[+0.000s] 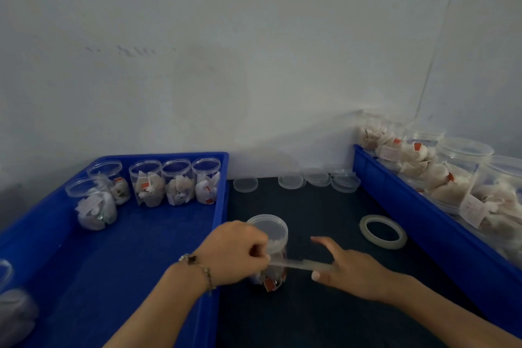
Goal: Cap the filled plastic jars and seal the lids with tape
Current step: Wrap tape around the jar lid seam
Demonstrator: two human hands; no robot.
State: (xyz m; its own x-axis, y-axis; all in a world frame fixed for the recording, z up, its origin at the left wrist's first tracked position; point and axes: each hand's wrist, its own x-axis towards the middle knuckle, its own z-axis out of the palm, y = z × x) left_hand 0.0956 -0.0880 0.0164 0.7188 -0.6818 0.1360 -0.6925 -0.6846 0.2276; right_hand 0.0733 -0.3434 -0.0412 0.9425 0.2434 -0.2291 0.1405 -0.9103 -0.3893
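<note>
A strip of tape stretched between two hands across a capped jar.

The left hand (236,253) pinches one end of the tape strip (299,264) with curled fingers at the capped jar (271,248), which stands on the dark tabletop (310,313); the right hand (343,265) pinches the other end between thumb and fingers. Farther right lies the tape roll (383,231). Beyond, open filled jars (176,181) stand in the left blue tray (141,248), and loose lids (316,179) lie near the wall.

trays (220,178): blue | mat (324,212): dark | jar tags (271,284): red
</note>
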